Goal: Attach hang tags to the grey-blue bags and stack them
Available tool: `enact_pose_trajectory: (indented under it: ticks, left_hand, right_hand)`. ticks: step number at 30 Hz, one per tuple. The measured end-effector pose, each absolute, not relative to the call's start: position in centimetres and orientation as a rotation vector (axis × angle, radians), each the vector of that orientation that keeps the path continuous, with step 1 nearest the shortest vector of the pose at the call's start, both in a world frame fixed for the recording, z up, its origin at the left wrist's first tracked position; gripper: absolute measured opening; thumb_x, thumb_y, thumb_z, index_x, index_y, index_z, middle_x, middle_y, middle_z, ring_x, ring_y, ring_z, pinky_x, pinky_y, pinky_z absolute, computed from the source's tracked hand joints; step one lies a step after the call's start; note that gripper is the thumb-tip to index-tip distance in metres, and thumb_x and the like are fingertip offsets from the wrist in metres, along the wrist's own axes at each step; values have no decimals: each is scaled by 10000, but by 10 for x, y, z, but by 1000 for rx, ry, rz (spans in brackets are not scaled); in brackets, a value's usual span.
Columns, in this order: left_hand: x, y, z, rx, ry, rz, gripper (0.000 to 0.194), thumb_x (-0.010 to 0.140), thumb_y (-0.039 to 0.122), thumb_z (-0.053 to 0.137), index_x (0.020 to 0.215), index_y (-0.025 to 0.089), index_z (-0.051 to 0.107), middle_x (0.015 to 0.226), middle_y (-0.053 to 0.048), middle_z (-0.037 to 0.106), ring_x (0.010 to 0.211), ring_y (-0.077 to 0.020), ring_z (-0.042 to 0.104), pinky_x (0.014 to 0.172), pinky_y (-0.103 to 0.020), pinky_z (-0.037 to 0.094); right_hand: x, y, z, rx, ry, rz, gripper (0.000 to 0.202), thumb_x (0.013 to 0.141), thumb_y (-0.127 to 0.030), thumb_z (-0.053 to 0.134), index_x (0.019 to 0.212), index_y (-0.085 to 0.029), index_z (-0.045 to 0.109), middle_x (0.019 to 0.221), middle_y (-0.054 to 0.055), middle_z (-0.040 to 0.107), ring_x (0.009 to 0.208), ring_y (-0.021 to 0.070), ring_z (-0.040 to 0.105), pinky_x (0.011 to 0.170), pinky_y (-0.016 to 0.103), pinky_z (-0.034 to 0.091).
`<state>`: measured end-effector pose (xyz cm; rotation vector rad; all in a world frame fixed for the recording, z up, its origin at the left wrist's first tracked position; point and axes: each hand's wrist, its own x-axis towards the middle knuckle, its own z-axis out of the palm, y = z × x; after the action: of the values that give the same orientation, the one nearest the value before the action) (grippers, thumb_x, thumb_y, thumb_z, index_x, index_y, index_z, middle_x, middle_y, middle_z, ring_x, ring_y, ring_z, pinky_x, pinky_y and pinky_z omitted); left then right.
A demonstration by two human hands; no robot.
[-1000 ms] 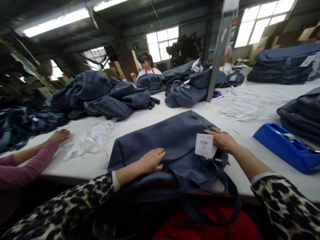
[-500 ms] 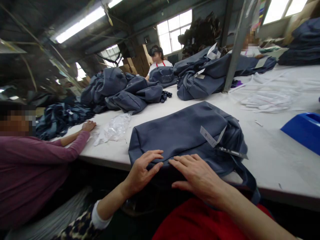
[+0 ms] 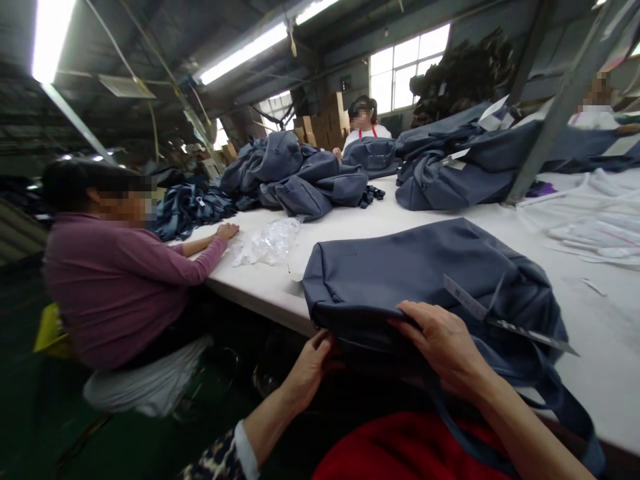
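Observation:
A dark blue-grey backpack (image 3: 395, 267) lies flat on the white table, its near side hanging slightly over the front edge. My right hand (image 3: 445, 340) grips the near edge of the bag, thumb underneath and fingers on top. At the bag's near left corner my left hand (image 3: 307, 373) is closed in a pinch on its lower edge; the fingertips are partly hidden. A paper hang tag (image 3: 465, 298) rests on top of the bag towards the right. One strap (image 3: 565, 400) loops down off the table beside my right forearm.
More blue-grey bags (image 3: 285, 167) are heaped across the table (image 3: 360, 215). Clear plastic (image 3: 273, 241) lies left of the backpack. A co-worker in a purple top (image 3: 120, 287) sits at left, and another person (image 3: 367, 123) is behind the heap. A metal post (image 3: 545, 133) rises at right.
My hands were open over the bag's near edge. Now the right grips that edge and the left pinches the lower left corner. The view has swung left.

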<state>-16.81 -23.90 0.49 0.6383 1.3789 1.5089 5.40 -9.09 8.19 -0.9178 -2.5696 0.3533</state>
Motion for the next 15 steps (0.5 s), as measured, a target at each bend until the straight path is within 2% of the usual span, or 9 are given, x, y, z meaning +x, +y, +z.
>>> enact_pose_trajectory:
  ticks: [4,6,9,11,13,15]
  left_hand:
    - [-158,-214,17,596,1227,1576,394,629,379,878,885,133,707,791,-45,695,701,-154,625,660,-267,531]
    - [-154,-205,23,585,1186,1562,411,584,335,904,887,134,711,785,-40,696,673,-152,620,628,-263,524]
    - [-145,-196,27,676,1093,1527,431,650,343,864,992,133,706,858,-61,696,696,-157,625,633,-267,519]
    - [-138,-194,27,752,1035,1499,434,691,353,832,1037,129,693,884,-67,687,690,-151,622,635,-265,513]
    - [-132,-193,26,786,1028,1490,420,723,387,800,1030,125,682,867,-62,672,666,-142,615,627,-262,506]
    - [-129,-193,23,747,1111,1535,408,741,428,772,991,124,663,805,-40,646,632,-132,600,609,-259,498]
  right_hand:
    - [65,-89,101,-995,-2695,425,167,939,-390,545,915,-265,652,849,3,703,748,191,648,617,271,384]
    - [59,-94,112,-982,-2759,387,160,925,-402,564,925,-263,645,866,7,706,748,194,654,607,272,383]
    - [36,-102,124,-915,-2765,260,189,920,-428,566,939,-247,618,895,25,701,788,208,661,634,280,403]
    - [20,-105,127,-899,-2763,129,155,918,-388,567,897,-238,602,871,29,693,791,218,663,630,285,402]
    - [13,-101,127,-891,-2749,33,118,917,-329,552,848,-242,592,836,19,687,770,216,661,613,282,391]
    - [17,-93,128,-885,-2682,46,138,921,-335,522,836,-257,598,820,6,687,741,205,654,596,275,383]
